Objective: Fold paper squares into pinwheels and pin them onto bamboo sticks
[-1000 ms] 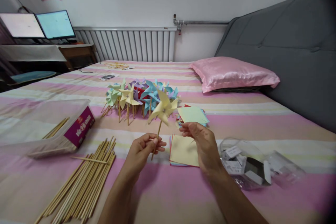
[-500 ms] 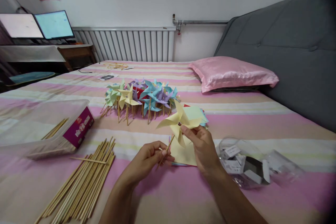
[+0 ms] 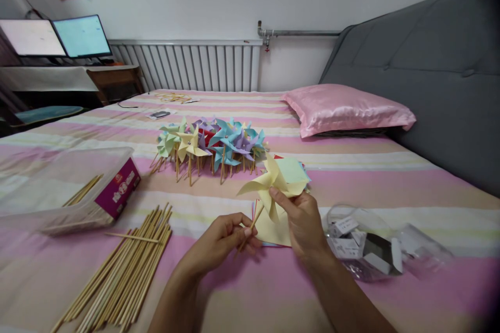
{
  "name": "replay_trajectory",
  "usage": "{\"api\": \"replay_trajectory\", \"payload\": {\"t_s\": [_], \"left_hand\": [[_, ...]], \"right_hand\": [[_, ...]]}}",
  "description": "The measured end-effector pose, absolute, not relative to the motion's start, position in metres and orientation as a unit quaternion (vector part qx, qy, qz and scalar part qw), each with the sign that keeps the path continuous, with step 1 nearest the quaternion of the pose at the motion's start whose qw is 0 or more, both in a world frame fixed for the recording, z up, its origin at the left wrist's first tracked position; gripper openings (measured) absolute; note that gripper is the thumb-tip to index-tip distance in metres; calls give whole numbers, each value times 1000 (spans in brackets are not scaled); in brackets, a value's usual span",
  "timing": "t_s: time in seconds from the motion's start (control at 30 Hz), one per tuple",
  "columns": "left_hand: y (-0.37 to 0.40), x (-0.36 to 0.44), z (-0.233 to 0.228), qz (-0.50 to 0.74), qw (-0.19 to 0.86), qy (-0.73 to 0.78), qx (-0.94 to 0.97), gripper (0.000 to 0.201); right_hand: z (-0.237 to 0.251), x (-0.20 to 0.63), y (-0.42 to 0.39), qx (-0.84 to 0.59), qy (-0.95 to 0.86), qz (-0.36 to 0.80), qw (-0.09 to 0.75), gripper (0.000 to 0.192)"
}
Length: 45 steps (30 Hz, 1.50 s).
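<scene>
A pale yellow paper pinwheel (image 3: 268, 181) on a thin wooden stick is held between my two hands above the bed. My left hand (image 3: 228, 237) pinches the stick (image 3: 255, 217) below the blades. At the pinwheel's centre, my right hand (image 3: 299, 213) presses with its thumb, fingers closed behind the blades; the thumb covers the middle. Under the hands lies a stack of coloured paper sheets (image 3: 279, 230), yellow on top. Just behind the pinwheel are light green and blue sheets (image 3: 292, 169). Several finished pinwheels (image 3: 225, 138) in blue, purple, green and yellow lie grouped farther back.
Loose wooden sticks (image 3: 128, 270) lie in a pile at the left, beside a clear plastic box (image 3: 127, 158) holding more sticks. At the right sits a clear bag (image 3: 363, 244) with small white boxes. A pink pillow (image 3: 347, 106) rests near the grey headboard (image 3: 425, 62).
The pinwheel has shifted slightly right and down, its blades turned a little. My right thumb now covers its centre. Both hands keep their hold.
</scene>
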<state>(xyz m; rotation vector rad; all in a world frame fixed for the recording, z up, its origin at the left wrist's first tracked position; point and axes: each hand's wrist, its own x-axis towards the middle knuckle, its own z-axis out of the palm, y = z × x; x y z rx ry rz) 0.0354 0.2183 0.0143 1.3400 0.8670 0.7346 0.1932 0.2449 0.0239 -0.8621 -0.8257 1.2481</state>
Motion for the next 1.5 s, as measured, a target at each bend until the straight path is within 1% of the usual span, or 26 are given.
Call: {"api": "replay_trajectory", "payload": {"t_s": [0.2, 0.43, 0.63, 0.8, 0.93, 1.1, 1.23, 1.3, 1.4, 1.5], "left_hand": [[218, 37, 16, 318, 640, 383, 585, 25], [218, 35, 15, 306, 634, 413, 577, 15], [219, 34, 12, 286, 603, 443, 598, 12], [221, 32, 10, 311, 601, 436, 593, 9], [223, 31, 10, 341, 598, 446, 572, 12], [223, 31, 10, 339, 597, 449, 572, 12], [221, 30, 9, 319, 600, 443, 585, 8], [220, 29, 8, 307, 599, 439, 596, 7], [221, 29, 6, 290, 597, 441, 604, 8], [221, 29, 5, 283, 599, 442, 605, 8]], "right_hand": [[21, 195, 246, -406, -370, 517, 657, 27], [18, 196, 247, -424, -383, 488, 660, 26], [18, 197, 247, -442, -404, 456, 659, 27], [15, 196, 247, -424, -449, 473, 628, 27], [14, 196, 248, -394, -503, 462, 615, 25], [19, 198, 248, -409, -481, 430, 646, 34], [21, 202, 248, -403, -449, 431, 671, 44], [19, 203, 249, -398, -443, 448, 667, 40], [18, 204, 248, -400, -439, 473, 651, 29], [19, 203, 248, -402, -430, 471, 658, 25]]}}
